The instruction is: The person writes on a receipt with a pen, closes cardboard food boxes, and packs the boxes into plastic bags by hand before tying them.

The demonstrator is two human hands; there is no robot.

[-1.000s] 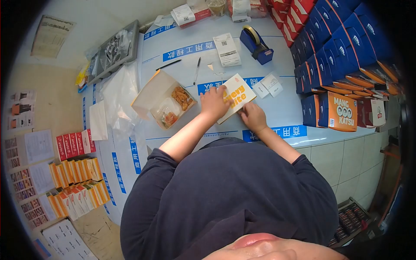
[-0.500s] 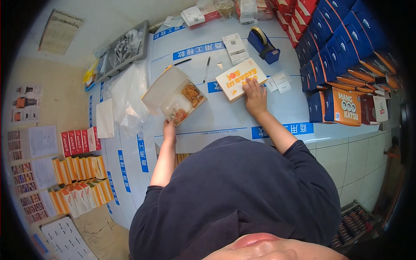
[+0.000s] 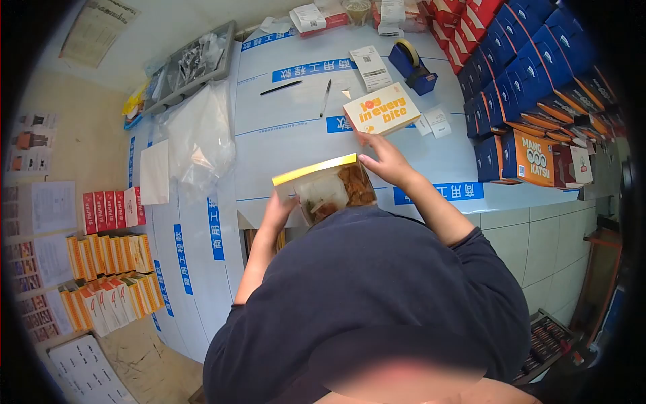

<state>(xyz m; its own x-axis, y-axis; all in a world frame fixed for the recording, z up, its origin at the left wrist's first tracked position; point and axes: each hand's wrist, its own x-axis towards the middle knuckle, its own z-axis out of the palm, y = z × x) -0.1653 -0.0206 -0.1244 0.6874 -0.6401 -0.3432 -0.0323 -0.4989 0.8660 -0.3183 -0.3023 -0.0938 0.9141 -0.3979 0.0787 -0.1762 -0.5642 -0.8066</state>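
Observation:
An open cardboard food box (image 3: 363,194) with a yellow-edged lid (image 3: 316,168) is at the table's front edge, close against my body. Inside are pieces of brown fried food (image 3: 356,183) and a clear packet or tub (image 3: 321,192) with something reddish, hard to make out. My left hand (image 3: 277,210) grips the box's left side, some fingers hidden behind it. At the lid's right corner is my right hand (image 3: 385,161), fingers apart, its thumb at or against the corner. A closed white box with orange print (image 3: 383,110) lies just beyond my right hand.
Two pens (image 3: 326,98) and a printed receipt (image 3: 370,69) lie further back, near a blue tape dispenser (image 3: 412,67). Stacked blue boxes (image 3: 518,74) line the right side. Clear plastic bags (image 3: 200,138) and a grey tray (image 3: 195,67) are at the left.
The food box has moved right and toward my body, and its lid has tipped partway over. My right hand has left the white printed box and come to the lid's corner.

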